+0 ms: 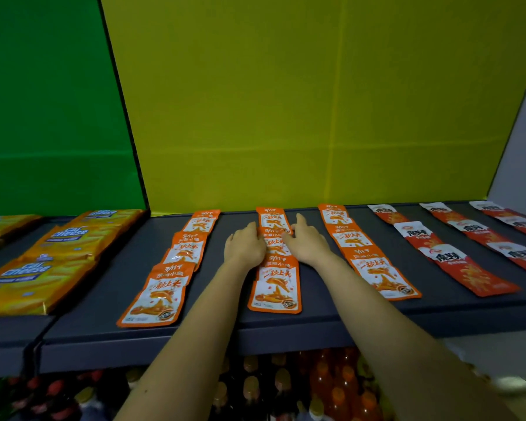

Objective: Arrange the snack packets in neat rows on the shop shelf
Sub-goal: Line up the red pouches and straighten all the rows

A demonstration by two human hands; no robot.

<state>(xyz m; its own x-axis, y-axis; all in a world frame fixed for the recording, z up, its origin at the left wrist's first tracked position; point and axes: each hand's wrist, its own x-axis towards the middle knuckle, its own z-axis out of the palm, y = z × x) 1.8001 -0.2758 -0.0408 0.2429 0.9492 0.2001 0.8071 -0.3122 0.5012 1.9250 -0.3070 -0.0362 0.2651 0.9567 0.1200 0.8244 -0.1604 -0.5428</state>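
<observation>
Three rows of orange snack packets lie on the dark grey shelf (316,311): a left row (161,287), a middle row (275,287) and a right row (374,265). My left hand (245,246) and my right hand (307,243) flank the middle row, fingers stretched forward. Their fingertips touch the edges of the second packet from the back (273,238). The rearmost packet (272,218) lies just beyond the fingers. The left row is skewed and overlapping.
Red-and-white packets (456,262) run in rows at the right. Yellow cheese wafer packs (43,268) fill the left shelf section. A yellow back panel (316,117) closes the shelf behind. Drink bottles (331,387) stand on the level below.
</observation>
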